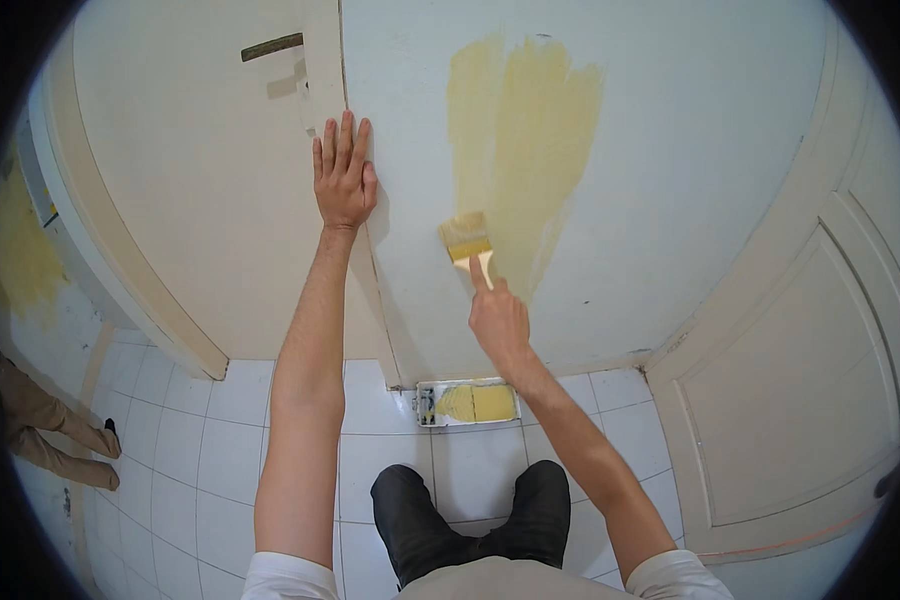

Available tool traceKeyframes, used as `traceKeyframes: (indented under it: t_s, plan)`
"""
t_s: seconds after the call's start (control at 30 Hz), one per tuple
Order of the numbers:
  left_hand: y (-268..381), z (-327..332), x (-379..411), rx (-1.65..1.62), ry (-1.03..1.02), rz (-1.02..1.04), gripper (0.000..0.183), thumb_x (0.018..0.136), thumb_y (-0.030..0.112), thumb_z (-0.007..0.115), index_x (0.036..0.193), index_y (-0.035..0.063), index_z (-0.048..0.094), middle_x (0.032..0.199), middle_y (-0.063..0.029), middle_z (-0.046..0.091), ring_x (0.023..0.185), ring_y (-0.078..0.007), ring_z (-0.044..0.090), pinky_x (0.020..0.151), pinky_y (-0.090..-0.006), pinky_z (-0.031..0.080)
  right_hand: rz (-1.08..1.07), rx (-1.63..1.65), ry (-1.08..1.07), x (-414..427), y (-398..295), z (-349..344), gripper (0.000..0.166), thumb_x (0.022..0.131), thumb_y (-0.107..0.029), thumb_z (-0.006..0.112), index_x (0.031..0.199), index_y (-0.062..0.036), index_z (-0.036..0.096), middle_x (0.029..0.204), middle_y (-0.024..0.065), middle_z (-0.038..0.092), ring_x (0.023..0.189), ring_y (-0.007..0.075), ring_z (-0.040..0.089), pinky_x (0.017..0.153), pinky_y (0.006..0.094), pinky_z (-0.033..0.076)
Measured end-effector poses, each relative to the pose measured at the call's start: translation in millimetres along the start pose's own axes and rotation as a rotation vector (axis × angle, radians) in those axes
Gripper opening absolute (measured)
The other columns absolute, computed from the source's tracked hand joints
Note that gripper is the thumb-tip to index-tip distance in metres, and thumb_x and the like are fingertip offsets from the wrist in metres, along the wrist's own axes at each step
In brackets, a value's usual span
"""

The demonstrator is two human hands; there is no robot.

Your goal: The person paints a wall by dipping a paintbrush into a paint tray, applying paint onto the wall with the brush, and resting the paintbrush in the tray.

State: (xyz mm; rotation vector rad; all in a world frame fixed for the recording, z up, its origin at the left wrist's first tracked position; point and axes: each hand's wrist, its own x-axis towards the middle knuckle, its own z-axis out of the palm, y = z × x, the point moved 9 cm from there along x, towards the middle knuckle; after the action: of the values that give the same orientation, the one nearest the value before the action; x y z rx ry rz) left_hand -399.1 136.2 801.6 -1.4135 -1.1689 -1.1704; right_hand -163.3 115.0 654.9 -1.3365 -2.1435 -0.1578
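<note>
My right hand [500, 319] grips the pale handle of a wide flat paintbrush [469, 236], index finger stretched along it. Its bristles, yellow with paint, touch the white wall [660, 150] at the lower left of a streaky yellow painted patch [544, 127]. My left hand [343, 176] lies flat, fingers pointing up, against the door frame's edge beside the wall, holding nothing. Below, on the floor at the wall's foot, sits a paint tray [469, 403] with yellow paint, left of my right forearm.
A cream door [180, 187] with a lever handle [272, 47] is at the left, a panelled door [795, 390] at the right. Another person's trousered legs [60, 427] show at the far left, near a yellow-patched wall [22, 247]. White tiles [382, 457] cover the floor.
</note>
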Motion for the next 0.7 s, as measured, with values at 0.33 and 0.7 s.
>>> traceKeyframes:
  t_s: [0.33, 0.7]
  plan:
    - [-1, 0, -1, 0.0, 0.004, 0.001, 0.064, 0.088, 0.015, 0.042, 0.152, 0.0217, 0.043, 0.161, -0.0023, 0.034, 0.151, -0.0246, 0.026, 0.124, -0.0446, 0.017, 0.098, 0.067, -0.237, -80, 23, 107, 0.065, 0.083, -0.002, 0.058, 0.147, -0.0052, 0.045, 0.084, 0.0241, 0.063, 0.068, 0.039, 0.069, 0.061, 0.0461, 0.057]
    - [-2, 2, -1, 0.011, -0.003, -0.001, 0.065, 0.087, 0.015, 0.042, 0.152, 0.023, 0.043, 0.161, -0.0018, 0.034, 0.151, -0.0238, 0.026, 0.124, -0.0446, 0.017, 0.295, 0.157, -0.469, -158, 69, 215, 0.055, 0.084, -0.005, 0.057, 0.138, -0.0045, 0.056, 0.083, 0.0239, 0.068, 0.079, 0.0392, 0.07, 0.071, 0.0487, 0.057]
